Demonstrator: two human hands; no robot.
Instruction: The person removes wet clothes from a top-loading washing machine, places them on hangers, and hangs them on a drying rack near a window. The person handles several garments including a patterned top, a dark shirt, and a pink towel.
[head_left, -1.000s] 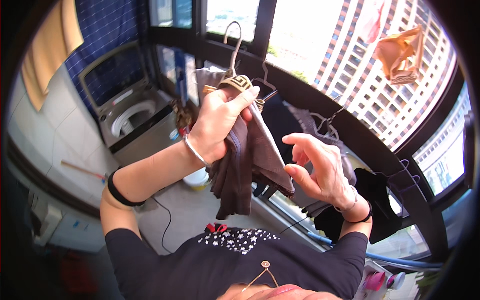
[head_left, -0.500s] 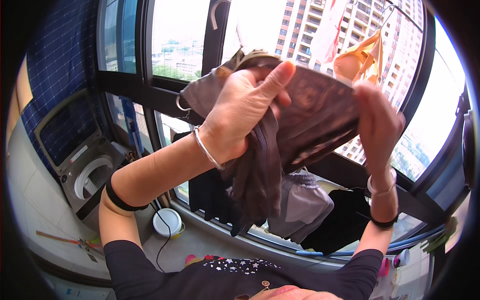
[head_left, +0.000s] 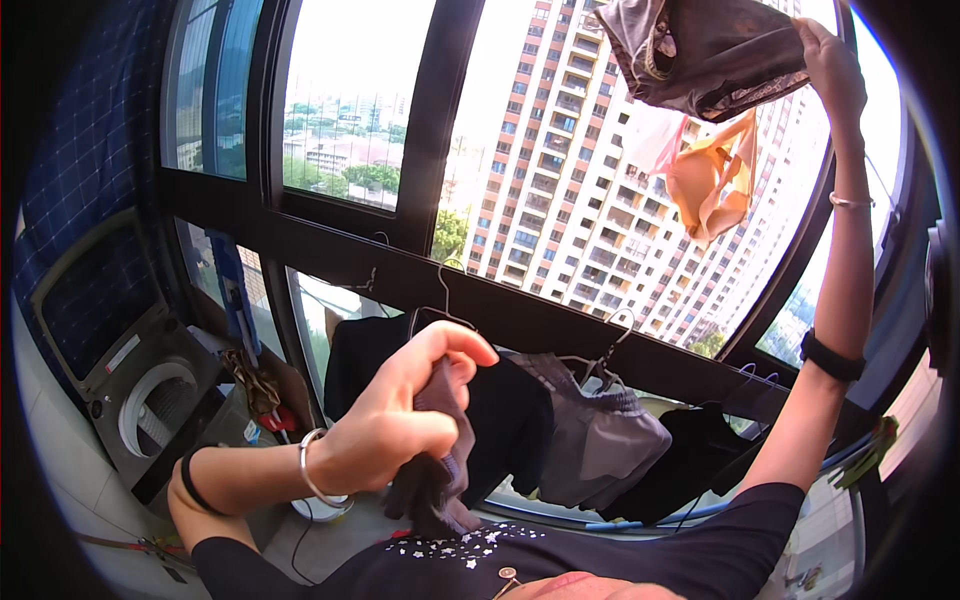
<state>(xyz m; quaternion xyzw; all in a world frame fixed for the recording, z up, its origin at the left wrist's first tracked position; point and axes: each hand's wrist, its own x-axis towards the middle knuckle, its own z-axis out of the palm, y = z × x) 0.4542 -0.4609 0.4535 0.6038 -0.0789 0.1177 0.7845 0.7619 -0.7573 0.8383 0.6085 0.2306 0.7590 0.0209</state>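
My left hand [head_left: 395, 420] is in the lower middle, its fingers curled round a brownish-grey cloth [head_left: 445, 495] that dangles beneath it. My right hand [head_left: 835, 75] is raised high at the upper right, gripping the edge of a dark brown garment [head_left: 700, 55] held up against the bright window; the top of that garment leaves the frame. Just below it, outside, an orange-peach garment [head_left: 715, 180] hangs beside a pink one [head_left: 652, 145]. Below the window rail, grey shorts [head_left: 600, 460] and black garments [head_left: 510, 430] hang on wire hangers.
A washing machine [head_left: 115, 370] with its lid raised is at the left, beside a blue checked curtain [head_left: 70, 170]. Blue poles or hoses [head_left: 640, 522] run along the window's lower edge. A white bucket [head_left: 330, 505] is on the floor. Tall buildings show through the window.
My right hand has risen to the upper right with the dark brown garment. My left hand has moved down, apart from it, holding a smaller cloth. More of the window and hanging clothes show.
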